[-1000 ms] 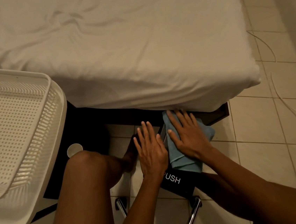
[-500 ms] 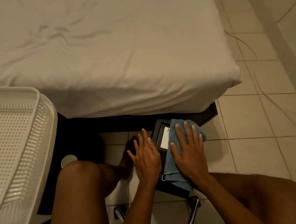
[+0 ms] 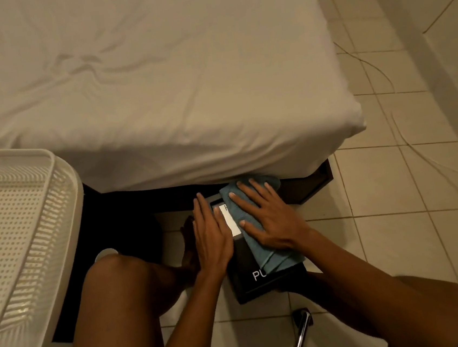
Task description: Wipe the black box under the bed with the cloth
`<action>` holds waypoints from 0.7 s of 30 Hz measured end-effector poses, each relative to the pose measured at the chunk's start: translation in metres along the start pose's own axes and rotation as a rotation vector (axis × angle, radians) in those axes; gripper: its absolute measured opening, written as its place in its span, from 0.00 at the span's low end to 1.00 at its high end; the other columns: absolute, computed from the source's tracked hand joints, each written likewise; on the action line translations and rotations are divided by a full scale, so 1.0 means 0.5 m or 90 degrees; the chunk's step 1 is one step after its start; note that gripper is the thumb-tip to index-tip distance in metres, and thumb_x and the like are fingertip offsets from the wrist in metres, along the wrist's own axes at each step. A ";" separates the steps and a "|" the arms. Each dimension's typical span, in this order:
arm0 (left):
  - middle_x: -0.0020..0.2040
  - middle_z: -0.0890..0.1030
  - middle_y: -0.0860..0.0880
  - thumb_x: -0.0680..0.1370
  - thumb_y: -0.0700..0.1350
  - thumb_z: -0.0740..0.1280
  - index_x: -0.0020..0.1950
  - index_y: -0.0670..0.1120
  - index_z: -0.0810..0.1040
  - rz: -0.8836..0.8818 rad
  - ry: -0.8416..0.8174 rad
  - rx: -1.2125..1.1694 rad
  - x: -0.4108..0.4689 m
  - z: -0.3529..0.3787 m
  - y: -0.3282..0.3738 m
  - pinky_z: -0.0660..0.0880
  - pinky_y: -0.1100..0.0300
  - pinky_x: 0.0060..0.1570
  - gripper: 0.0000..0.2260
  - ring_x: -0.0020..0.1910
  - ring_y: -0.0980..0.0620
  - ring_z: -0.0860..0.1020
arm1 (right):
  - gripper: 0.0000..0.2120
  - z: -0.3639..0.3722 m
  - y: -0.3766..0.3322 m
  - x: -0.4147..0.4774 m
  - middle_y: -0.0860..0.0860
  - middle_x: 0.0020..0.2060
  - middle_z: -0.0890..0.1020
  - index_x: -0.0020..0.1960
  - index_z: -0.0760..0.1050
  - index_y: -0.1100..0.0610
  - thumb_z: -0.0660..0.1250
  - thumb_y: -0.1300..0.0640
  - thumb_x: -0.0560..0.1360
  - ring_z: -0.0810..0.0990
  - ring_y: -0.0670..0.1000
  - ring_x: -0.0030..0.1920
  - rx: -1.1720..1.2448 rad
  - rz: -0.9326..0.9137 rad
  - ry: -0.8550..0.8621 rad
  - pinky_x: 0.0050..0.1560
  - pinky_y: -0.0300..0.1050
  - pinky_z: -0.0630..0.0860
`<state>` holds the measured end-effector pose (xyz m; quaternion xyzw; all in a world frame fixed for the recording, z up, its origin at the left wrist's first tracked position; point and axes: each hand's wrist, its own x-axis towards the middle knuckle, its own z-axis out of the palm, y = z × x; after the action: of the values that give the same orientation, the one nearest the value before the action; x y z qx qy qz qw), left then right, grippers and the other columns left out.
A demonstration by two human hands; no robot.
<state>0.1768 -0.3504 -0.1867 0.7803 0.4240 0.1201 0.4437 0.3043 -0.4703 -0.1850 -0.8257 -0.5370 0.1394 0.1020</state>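
Observation:
A black box (image 3: pixel 250 282) with white lettering and a white label lies on the tiled floor, its far end under the edge of the bed (image 3: pixel 156 82). A blue cloth (image 3: pixel 258 252) is spread over the box's right half. My right hand (image 3: pixel 269 220) presses flat on the cloth with fingers spread, fingertips close to the bed's edge. My left hand (image 3: pixel 210 236) rests flat against the box's left side, fingers straight and together, holding nothing.
A white perforated plastic basket (image 3: pixel 17 238) stands at the left. My bare knees frame the box. A chrome chair leg (image 3: pixel 302 332) lies at the lower middle. Thin cables (image 3: pixel 381 78) run over the tiles at the right, near the wall.
My right hand drew the cloth back toward me, then slid it forward again to the bed's edge. My left hand stayed against the box. The view shifted.

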 end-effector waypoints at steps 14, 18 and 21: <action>0.77 0.61 0.45 0.84 0.44 0.52 0.79 0.51 0.56 -0.073 0.084 -0.058 0.009 0.028 0.014 0.61 0.47 0.72 0.22 0.74 0.43 0.64 | 0.31 0.047 -0.098 -0.094 0.49 0.82 0.42 0.82 0.41 0.44 0.47 0.39 0.83 0.40 0.53 0.82 0.132 0.291 0.133 0.80 0.55 0.45; 0.75 0.61 0.39 0.81 0.39 0.56 0.75 0.44 0.60 -0.176 0.181 0.006 -0.028 -0.006 -0.017 0.69 0.45 0.68 0.22 0.71 0.37 0.67 | 0.29 0.011 -0.054 -0.016 0.48 0.82 0.47 0.82 0.44 0.42 0.49 0.40 0.84 0.43 0.53 0.82 0.066 0.099 0.025 0.81 0.57 0.46; 0.77 0.58 0.37 0.79 0.43 0.56 0.75 0.39 0.61 -0.038 0.116 0.265 -0.022 -0.039 -0.045 0.45 0.45 0.77 0.24 0.78 0.38 0.51 | 0.29 0.001 -0.044 0.008 0.49 0.82 0.48 0.82 0.44 0.42 0.49 0.41 0.84 0.45 0.52 0.82 0.029 0.044 0.001 0.81 0.54 0.45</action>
<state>0.1466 -0.3416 -0.1912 0.8281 0.5006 0.0869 0.2367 0.2867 -0.4578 -0.1792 -0.8412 -0.5050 0.1541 0.1162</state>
